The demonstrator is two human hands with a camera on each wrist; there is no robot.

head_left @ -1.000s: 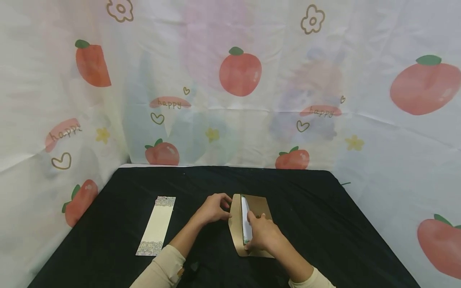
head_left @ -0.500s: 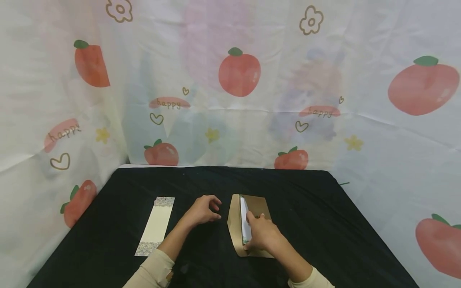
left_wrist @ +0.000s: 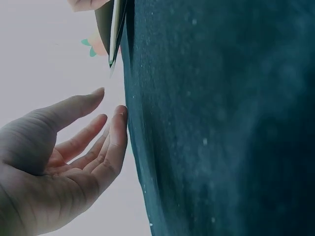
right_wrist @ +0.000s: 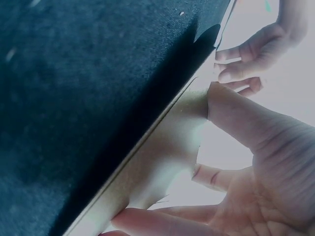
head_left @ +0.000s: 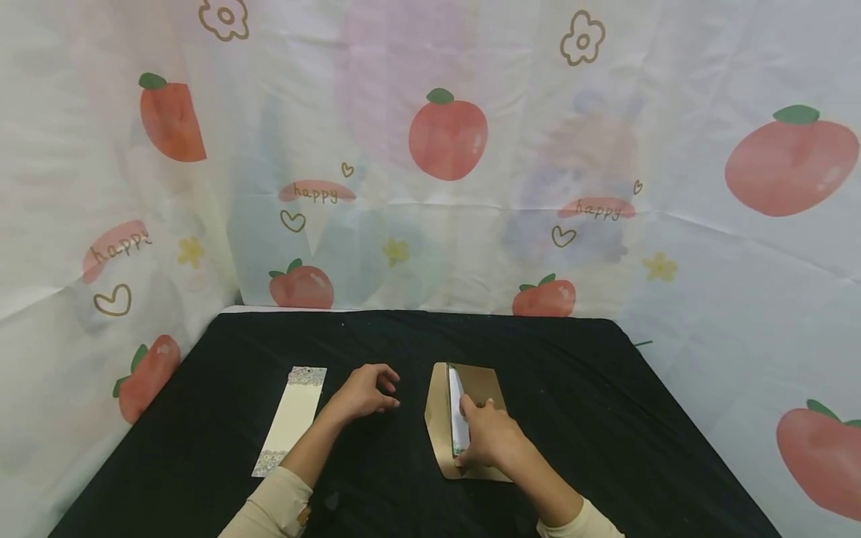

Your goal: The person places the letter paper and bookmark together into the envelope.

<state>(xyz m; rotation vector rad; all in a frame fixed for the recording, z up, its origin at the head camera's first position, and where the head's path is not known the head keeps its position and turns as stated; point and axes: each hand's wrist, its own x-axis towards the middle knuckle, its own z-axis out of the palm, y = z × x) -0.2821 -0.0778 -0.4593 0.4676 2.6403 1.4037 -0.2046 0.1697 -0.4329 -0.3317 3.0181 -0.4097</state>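
Note:
A brown paper envelope [head_left: 439,426] lies on the black cloth right of centre, its flap spread to the left. White paper [head_left: 457,415] shows at its mouth. My right hand [head_left: 494,433] grips the envelope across the mouth, thumb at the near end; in the right wrist view the envelope's opening edge [right_wrist: 165,147] bulges between thumb and fingers. To the left, apart from the envelope, my left hand [head_left: 366,392] hovers with loosely bent fingers and nothing between them. Beyond it lies a long cream card [head_left: 294,418] with lace-patterned ends, its lower right part hidden by my left forearm.
Black cloth [head_left: 572,388] covers the table. White curtains [head_left: 444,239] printed with fruit and hearts stand behind it and along both sides.
My left hand has let go of the envelope flap's edge and drawn away to the left, towards the cream card. The right hand and envelope have stayed in place.

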